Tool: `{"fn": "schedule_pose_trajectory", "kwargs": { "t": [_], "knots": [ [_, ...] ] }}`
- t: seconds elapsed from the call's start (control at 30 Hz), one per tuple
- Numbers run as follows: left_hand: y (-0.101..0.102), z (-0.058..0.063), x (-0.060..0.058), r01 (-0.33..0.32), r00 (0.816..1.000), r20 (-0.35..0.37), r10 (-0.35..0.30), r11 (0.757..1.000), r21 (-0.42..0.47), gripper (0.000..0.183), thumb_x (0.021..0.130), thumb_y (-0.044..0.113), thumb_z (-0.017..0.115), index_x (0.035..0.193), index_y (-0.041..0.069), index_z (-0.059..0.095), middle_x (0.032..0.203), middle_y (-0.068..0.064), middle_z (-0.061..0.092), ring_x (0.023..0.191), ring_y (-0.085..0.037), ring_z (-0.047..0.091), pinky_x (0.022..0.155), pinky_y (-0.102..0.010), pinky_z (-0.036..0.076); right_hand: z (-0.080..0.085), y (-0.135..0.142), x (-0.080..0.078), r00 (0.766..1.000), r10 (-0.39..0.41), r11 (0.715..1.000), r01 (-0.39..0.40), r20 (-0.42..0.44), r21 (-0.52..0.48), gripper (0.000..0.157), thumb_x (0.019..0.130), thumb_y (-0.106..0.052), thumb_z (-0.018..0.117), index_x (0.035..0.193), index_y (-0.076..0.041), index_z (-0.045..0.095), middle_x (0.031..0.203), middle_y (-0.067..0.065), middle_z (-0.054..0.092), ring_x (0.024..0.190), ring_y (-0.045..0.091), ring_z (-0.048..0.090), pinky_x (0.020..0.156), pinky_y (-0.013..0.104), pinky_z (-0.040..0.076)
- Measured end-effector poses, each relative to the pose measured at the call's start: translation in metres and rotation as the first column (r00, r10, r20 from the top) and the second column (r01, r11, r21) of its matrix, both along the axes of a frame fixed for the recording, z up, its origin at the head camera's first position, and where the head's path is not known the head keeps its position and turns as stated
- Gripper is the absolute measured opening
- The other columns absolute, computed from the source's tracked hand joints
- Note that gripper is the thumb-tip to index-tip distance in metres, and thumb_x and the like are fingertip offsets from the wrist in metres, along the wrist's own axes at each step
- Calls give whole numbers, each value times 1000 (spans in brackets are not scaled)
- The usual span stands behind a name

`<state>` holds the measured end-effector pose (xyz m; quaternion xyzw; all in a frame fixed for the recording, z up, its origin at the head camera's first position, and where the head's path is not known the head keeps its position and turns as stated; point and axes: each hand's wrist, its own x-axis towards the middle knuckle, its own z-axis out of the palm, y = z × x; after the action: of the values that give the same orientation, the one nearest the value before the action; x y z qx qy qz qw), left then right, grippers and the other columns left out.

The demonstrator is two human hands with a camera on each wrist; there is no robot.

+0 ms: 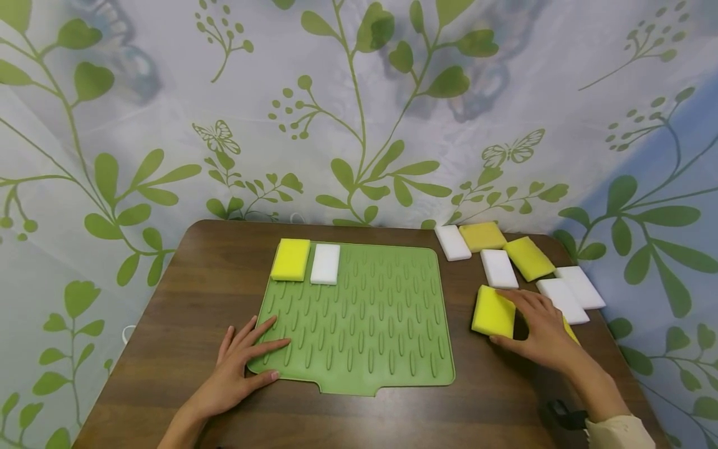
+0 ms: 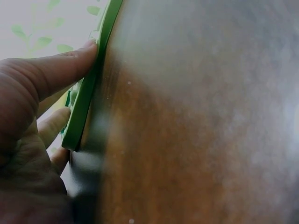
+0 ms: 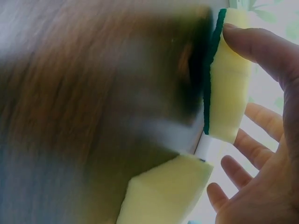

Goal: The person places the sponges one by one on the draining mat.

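Observation:
My right hand [image 1: 541, 333] pinches a yellow sponge [image 1: 492, 315] between thumb and fingers, just right of the green ridged mat [image 1: 359, 377]. In the right wrist view a dark green scouring layer shows on the side of this sponge [image 3: 229, 84] that faces the table. My left hand [image 1: 235, 368] rests with spread fingers on the mat's front left corner. From the left wrist, the thumb [image 2: 70, 65] lies at the mat's green edge [image 2: 84, 107]. On the mat's back left, a yellow sponge [image 1: 290, 259] and a white sponge [image 1: 325, 264] lie side by side.
Right of the mat lie several more sponges, white [image 1: 499, 269] and yellow [image 1: 529, 258]. Another yellow sponge [image 1: 571, 330] is mostly hidden behind my right hand. The brown wooden table [image 1: 392, 424] meets a leaf-patterned curtain [image 1: 359, 125] at its back.

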<state>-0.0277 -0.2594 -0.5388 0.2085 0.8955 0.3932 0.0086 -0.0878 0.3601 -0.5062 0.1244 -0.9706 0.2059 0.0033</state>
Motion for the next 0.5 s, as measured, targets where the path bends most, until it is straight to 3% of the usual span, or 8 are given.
{"fn": "schedule_pose_trajectory", "kwargs": {
  "t": [0.13, 0.23, 0.5],
  "knots": [
    [0, 0, 0, -3, 1000, 9, 3, 1000, -3, 57, 92, 28, 85, 146, 28, 69, 173, -17, 41, 171, -27, 8, 124, -78, -8, -2, -5, -4, 999, 40, 999, -41, -36, -21, 95, 77, -42, 97, 155, -14, 52, 152, 24, 52, 136, 54, 39, 101, 78, 29],
    [0, 1, -1, -2, 1000, 15, 2, 1000, -1, 56, 92, 28, 85, 146, 27, 69, 173, -17, 41, 170, -31, 9, 124, -79, -8, -2, -10, -7, 999, 43, 999, -43, -16, -22, 94, 79, -45, 96, 156, -14, 51, 152, 23, 52, 137, 53, 38, 102, 75, 29],
    [0, 2, 0, 0, 1000, 17, 0, 1000, 4, 55, 93, 27, 85, 146, 26, 69, 173, -17, 40, 171, -29, 8, 123, -79, -7, -3, -26, -16, 998, 44, 999, -43, 36, -28, 95, 84, -51, 91, 161, -16, 47, 157, 22, 49, 141, 52, 36, 103, 79, 30]
  ]
}}
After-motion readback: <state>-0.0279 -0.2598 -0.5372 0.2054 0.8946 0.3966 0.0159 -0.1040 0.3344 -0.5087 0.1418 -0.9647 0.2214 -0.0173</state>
